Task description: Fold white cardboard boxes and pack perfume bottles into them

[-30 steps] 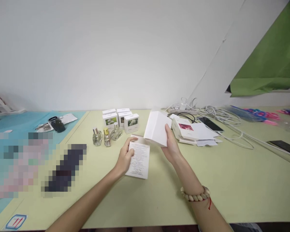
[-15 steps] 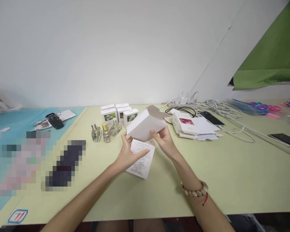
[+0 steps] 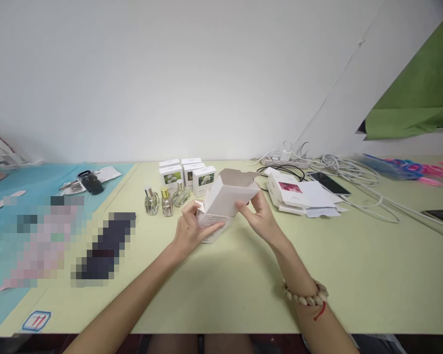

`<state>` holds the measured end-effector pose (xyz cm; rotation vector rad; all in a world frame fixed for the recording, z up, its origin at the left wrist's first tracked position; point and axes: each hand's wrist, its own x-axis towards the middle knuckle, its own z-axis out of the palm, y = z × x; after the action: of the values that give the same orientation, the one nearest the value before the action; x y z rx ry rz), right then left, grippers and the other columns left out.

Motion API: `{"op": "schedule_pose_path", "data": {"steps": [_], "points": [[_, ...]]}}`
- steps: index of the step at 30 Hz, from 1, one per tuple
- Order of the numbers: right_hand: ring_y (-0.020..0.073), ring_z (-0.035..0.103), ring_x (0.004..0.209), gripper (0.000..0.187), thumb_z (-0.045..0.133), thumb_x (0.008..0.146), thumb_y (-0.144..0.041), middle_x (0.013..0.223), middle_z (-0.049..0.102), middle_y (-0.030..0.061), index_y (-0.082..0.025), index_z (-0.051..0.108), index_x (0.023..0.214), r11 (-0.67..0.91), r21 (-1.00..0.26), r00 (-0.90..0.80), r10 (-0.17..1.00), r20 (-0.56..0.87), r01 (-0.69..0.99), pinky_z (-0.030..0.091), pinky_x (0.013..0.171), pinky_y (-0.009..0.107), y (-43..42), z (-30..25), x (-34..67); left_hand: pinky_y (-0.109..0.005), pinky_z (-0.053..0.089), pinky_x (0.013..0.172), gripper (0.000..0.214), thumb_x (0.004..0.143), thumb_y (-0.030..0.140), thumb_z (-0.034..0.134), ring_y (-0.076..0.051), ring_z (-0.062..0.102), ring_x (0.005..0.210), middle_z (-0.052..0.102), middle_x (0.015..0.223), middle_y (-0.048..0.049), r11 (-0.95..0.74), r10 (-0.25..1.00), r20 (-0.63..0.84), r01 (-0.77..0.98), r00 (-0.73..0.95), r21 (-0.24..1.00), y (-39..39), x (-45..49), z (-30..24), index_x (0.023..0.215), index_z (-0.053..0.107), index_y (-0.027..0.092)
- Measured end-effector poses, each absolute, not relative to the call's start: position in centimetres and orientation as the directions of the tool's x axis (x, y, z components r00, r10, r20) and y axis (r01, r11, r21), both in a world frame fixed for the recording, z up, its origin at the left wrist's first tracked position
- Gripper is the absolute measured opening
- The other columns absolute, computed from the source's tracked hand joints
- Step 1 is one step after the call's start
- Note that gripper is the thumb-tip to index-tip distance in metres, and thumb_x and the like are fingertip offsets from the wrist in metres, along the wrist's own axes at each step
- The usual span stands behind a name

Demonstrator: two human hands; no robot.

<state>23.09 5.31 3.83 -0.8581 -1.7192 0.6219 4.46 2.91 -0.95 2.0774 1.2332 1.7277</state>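
Left hand (image 3: 189, 229) and right hand (image 3: 261, 216) clamp the white carton (image 3: 227, 195) at eight and four o'clock, presumably steadying its walls (mouth open).

From afar I saw left hand (image 3: 188, 228) and right hand (image 3: 260, 219), both bare, with bare forearms (image 3: 133, 288). Partway up right forearm (image 3: 295, 270) I made out bracelet (image 3: 310, 300): chunky rounded beads (image 3: 301, 299), beige to light brown, set close in one row, short red cord (image 3: 321, 311) hanging loose.
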Motion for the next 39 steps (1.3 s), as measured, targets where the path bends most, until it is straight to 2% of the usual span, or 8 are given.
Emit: {"op": "schedule_pose_path", "data": {"steps": [3, 9, 14, 20, 25, 30, 34, 39], "points": [[0.0184, 0.052, 0.088, 0.036, 0.052, 0.082, -0.043, 0.092, 0.058, 0.0041, -0.023, 0.048, 0.112, 0.601, -0.747, -0.228, 0.799, 0.556, 0.283, 0.044, 0.074, 0.032, 5.0, 4.0, 22.8, -0.024, 0.048, 0.059, 0.064, 0.065, 0.036, 0.073, -0.013, 0.060, 0.079, 0.048, 0.100, -0.0033, -0.681, 0.610, 0.792, 0.517, 0.009, 0.518, 3.4, 4.0, -1.3, 0.104, 0.023, 0.026], [0.0173, 0.051, 0.082, 0.032, 0.052, 0.081, -0.043, 0.094, 0.059, 0.0048, -0.021, 0.051, 0.105, 0.591, -0.692, -0.313, 0.807, 0.501, 0.416, 0.042, 0.071, 0.031, 4.6, 3.9, 22.1, -0.025, 0.049, 0.064, 0.062, 0.071, 0.034, 0.069, -0.013, 0.057, 0.084, 0.046, 0.101, -0.0041, -0.635, 0.703, 0.710, 0.404, -0.052, 0.659, 3.6, 4.2, -1.5, 0.109, 0.020, 0.026], [0.0204, 0.051, 0.096, 0.072, 0.065, 0.071, -0.041, 0.116, 0.049, 0.0093, -0.023, 0.029, 0.130, 0.675, -0.584, -0.168, 0.707, 0.687, 0.452, 0.043, 0.075, 0.033, 4.7, 2.9, 21.5, -0.028, 0.050, 0.070, 0.059, 0.077, 0.033, 0.062, -0.016, 0.057, 0.093, 0.047, 0.107, -0.0082, -0.633, 0.753, 0.657, 0.319, 0.040, 0.706, 3.1, 4.9, -1.8, 0.115, 0.018, 0.024], [0.0233, 0.050, 0.099, 0.048, 0.062, 0.074, -0.030, 0.111, 0.049, 0.0098, -0.026, 0.041, 0.116, 0.773, -0.412, -0.030, 0.484, 0.874, 0.482, 0.045, 0.070, 0.036, 4.9, 2.2, 21.0, -0.033, 0.049, 0.079, 0.065, 0.075, 0.033, 0.064, -0.018, 0.056, 0.101, 0.045, 0.117, -0.0099, -0.669, 0.699, 0.713, 0.410, 0.062, 0.620, 3.7, 4.5, -2.7, 0.119, 0.016, 0.028], [0.0229, 0.050, 0.093, 0.011, 0.062, 0.074, -0.026, 0.114, 0.047, 0.0069, -0.028, 0.066, 0.084, 0.753, -0.327, -0.106, 0.463, 0.880, 0.572, 0.044, 0.077, 0.041, 4.3, 2.4, 20.9, -0.035, 0.049, 0.081, 0.059, 0.079, 0.031, 0.059, -0.021, 0.055, 0.109, 0.040, 0.127, -0.0137, -0.704, 0.654, 0.749, 0.453, 0.111, 0.548, 4.1, 3.9, -2.6, 0.123, 0.019, 0.029], [0.0221, 0.050, 0.091, 0.015, 0.063, 0.072, -0.026, 0.113, 0.051, 0.0056, -0.029, 0.069, 0.086, 0.774, -0.271, -0.177, 0.438, 0.881, 0.572, 0.044, 0.075, 0.040, 4.5, 2.0, 20.7, -0.032, 0.049, 0.077, 0.042, 0.086, 0.029, 0.049, -0.020, 0.057, 0.104, 0.037, 0.129, -0.0134, -0.682, 0.651, 0.737, 0.568, 0.181, 0.462, 3.7, 3.6, -2.1, 0.122, 0.029, 0.029], [0.0228, 0.049, 0.095, 0.012, 0.061, 0.073, -0.023, 0.112, 0.052, 0.0053, -0.028, 0.070, 0.079, 0.768, -0.295, -0.195, 0.474, 0.859, 0.569, 0.044, 0.078, 0.041, 4.6, 2.0, 20.5, -0.029, 0.049, 0.069, 0.027, 0.089, 0.029, 0.042, -0.018, 0.059, 0.094, 0.037, 0.128, -0.0121, -0.619, 0.708, 0.680, 0.630, 0.189, 0.469, 3.4, 3.8, -1.9, 0.116, 0.040, 0.026], [0.0234, 0.048, 0.099, 0.010, 0.060, 0.073, -0.022, 0.112, 0.051, 0.0063, -0.025, 0.069, 0.073, 0.762, -0.349, -0.197, 0.521, 0.831, 0.545, 0.045, 0.077, 0.040, 4.5, 2.2, 20.2, -0.031, 0.047, 0.075, 0.020, 0.090, 0.026, 0.039, -0.019, 0.055, 0.100, 0.039, 0.126, -0.0124, -0.620, 0.707, 0.691, 0.605, 0.155, 0.499, 3.2, 4.2, -2.0, 0.109, 0.042, 0.023]]}}
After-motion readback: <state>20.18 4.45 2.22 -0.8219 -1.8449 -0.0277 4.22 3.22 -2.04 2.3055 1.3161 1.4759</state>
